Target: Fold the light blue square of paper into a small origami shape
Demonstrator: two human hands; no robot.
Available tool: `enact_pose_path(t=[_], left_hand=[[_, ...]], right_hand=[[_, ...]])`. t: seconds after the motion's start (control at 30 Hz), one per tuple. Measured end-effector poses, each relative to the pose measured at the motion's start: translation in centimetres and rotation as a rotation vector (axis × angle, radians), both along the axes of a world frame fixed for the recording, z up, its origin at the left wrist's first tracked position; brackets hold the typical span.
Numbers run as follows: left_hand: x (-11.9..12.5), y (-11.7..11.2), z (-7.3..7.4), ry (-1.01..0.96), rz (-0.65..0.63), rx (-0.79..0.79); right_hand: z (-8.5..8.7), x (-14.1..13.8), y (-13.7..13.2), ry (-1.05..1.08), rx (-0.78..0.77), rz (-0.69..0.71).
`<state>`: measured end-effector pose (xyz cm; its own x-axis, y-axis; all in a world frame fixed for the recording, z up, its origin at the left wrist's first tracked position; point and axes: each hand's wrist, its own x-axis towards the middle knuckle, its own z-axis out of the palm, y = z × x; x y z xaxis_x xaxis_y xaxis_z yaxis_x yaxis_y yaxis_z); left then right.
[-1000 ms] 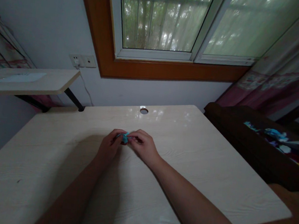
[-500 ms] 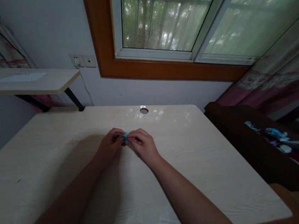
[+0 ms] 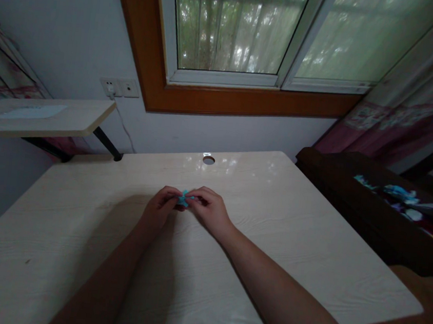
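Observation:
Between my two hands is a small turquoise piece [image 3: 183, 199] with several short points sticking out. It looks thin and bendable, but its exact kind is too small to make out. My left hand [image 3: 160, 206] pinches its left side between thumb and fingers. From the right, the thumb and fingertips of my right hand [image 3: 209, 209] close on its other edge. Both hands are just over the pale wood-grain table [image 3: 286, 231], fingertips nearly meeting. The fingers cover part of the piece.
A round cable hole [image 3: 209, 160] lies near the table's back edge. On the left stands a raised shelf [image 3: 85, 122] on black legs, with a paper sheet [image 3: 32, 111] on top. To the right, dark furniture [image 3: 338, 180] holds assorted small things. A tiny speck [image 3: 27, 261] lies at left.
The turquoise piece has turned between my fingers; its curved strip at the left no longer shows and its points are spread more visibly. My hands have barely shifted.

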<state>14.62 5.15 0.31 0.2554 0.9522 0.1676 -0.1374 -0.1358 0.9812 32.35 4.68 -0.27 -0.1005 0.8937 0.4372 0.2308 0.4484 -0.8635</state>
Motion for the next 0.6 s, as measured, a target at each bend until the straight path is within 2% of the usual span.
enact_pose_path(t=[0.17,0.3,0.6], left_hand=[[0.0,0.0,0.1,0.007,-0.057,0.047],[0.1,0.4,-0.6,0.049,-0.003,0.145],[-0.1,0.7,-0.7,0.047,0.003,0.112]], right_hand=[[-0.3,0.0,0.2,0.101,-0.077,-0.02],[-0.4,-0.1,0.3,0.168,-0.115,-0.024],[-0.6,-0.3,0.2,0.324,-0.235,0.118]])
